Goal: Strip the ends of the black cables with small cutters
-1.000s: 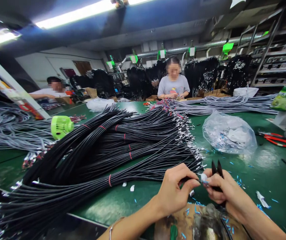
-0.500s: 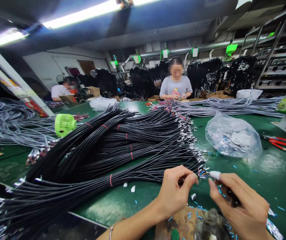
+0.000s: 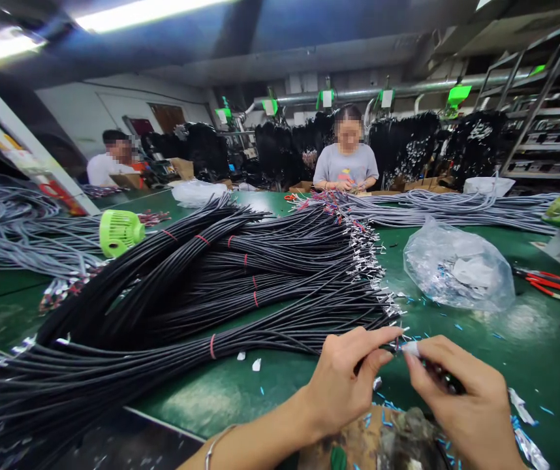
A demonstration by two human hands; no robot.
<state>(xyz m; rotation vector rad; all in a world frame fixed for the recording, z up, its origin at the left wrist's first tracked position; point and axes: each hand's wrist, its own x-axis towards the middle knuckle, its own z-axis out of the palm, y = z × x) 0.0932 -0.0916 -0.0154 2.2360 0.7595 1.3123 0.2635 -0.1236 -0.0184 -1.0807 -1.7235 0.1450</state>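
My left hand (image 3: 346, 372) pinches the end of a black cable (image 3: 316, 351) between thumb and forefinger, at the near right edge of a big cable bundle. Just to its right, my right hand (image 3: 461, 385) is closed, its fingertips meeting the cable's thin wires (image 3: 398, 344). A white covering (image 3: 410, 348) wraps the tip of the right forefinger. Something dark lies inside the right palm, mostly hidden by the fingers. The bundled black cables (image 3: 162, 346) are tied with red bands, and their stripped white ends (image 3: 365, 254) fan out on the right.
A clear bag of scraps (image 3: 459, 264) and red-handled pliers (image 3: 551, 285) lie on the right. Below my hands is a worn board (image 3: 353, 440) with blue scraps. A green fan (image 3: 121, 233) and grey cables (image 3: 10, 228) are at left. A co-worker (image 3: 346, 160) sits opposite.
My right hand has moved slightly left, bringing its fingertips against the wires by my left hand. The left forefinger has stretched out further over the wire ends. The view has shifted slightly.
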